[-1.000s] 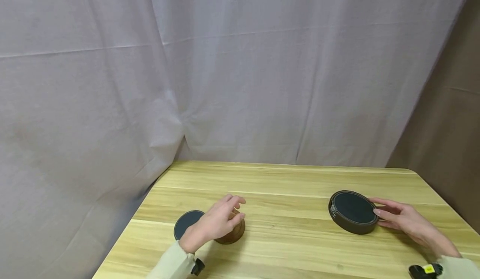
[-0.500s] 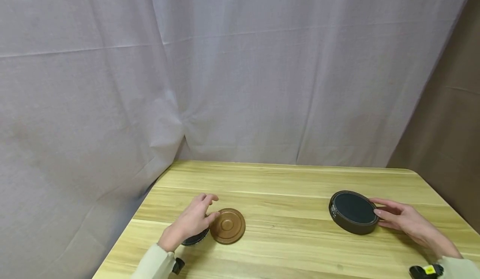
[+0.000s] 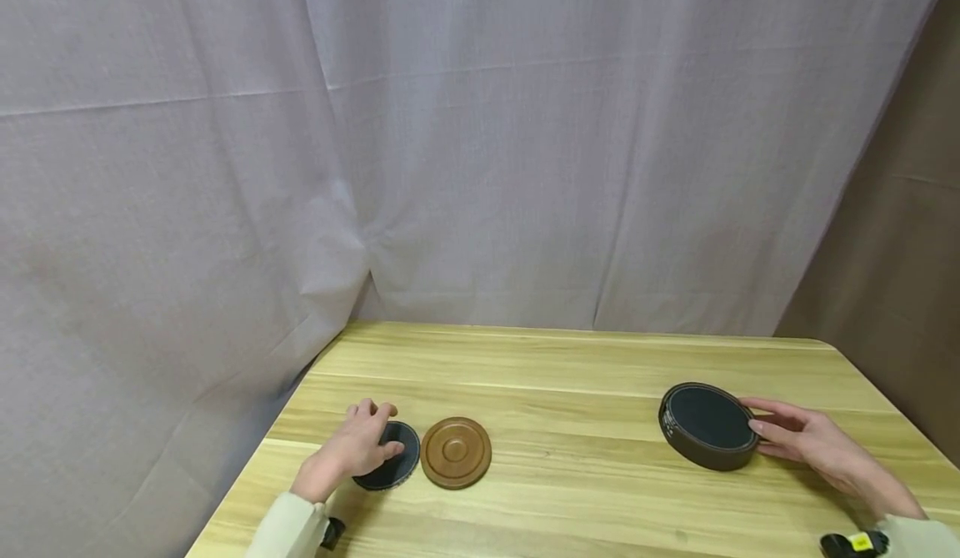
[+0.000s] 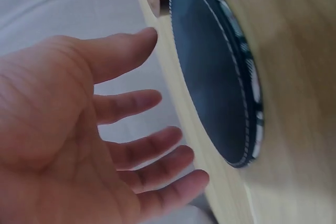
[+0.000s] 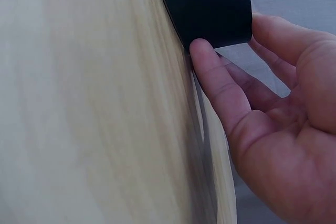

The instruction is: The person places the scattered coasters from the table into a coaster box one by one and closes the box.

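Observation:
In the head view my left hand hovers over a thin round dark coaster, partly covering it. The left wrist view shows its fingers loosely spread, apart from the coaster's stitched, dark top; a patterned edge is visible there. To the coaster's right lies a brown wooden disc with concentric rings. At the right, my right hand holds the side of a thick round black coaster holder, thumb at the upper rim. In the right wrist view its fingers touch the holder's dark side wall.
Everything is on a light wood-grain table. A grey curtain hangs behind the table's back edge and along its left side. Darker brown cloth hangs at the right.
My left hand has moved left, off the wooden disc and over the dark coaster, uncovering the disc. My right hand and the black coaster holder stay in place.

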The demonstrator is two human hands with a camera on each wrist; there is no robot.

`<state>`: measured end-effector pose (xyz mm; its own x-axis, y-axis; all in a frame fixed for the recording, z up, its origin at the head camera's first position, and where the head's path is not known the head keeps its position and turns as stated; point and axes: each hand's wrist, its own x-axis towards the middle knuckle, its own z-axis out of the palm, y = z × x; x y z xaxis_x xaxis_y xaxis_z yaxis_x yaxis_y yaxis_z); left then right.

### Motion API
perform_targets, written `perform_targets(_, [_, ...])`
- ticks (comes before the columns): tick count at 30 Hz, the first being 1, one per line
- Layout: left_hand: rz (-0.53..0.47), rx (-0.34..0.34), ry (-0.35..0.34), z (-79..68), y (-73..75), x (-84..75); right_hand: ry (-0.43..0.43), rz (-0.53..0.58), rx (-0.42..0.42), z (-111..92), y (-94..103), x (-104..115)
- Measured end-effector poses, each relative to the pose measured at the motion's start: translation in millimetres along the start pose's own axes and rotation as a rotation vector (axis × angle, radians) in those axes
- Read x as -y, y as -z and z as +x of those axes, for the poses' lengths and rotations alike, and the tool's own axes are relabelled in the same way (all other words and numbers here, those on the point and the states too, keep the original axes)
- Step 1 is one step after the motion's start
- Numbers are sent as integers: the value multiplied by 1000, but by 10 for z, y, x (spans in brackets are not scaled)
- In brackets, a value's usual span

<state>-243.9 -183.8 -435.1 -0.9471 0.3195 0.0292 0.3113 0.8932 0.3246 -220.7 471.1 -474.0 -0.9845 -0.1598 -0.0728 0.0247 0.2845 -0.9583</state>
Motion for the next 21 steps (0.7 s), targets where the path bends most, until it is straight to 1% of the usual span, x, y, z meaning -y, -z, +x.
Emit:
perform_targets(4, [28,47,52,-22,0,60,6,-7,1,5,-6,-3])
perform_targets(7, [23,72,79,-19,0,100,12,-10,-1,10,-10,-7])
perform_targets(12, [8,64,85,10,13,175,9,-11,-1,21,-14,-11])
perform_targets(13, [4,67,94,16,18,188,6,-11,-3,23,-16,-11])
perform_targets(16, [13,90,117,50,41,218,-2,-8,-3,23,-15,-13])
perform_targets(21, [20,144,147,150,81,242,-8,-7,0,6,-9,-21])
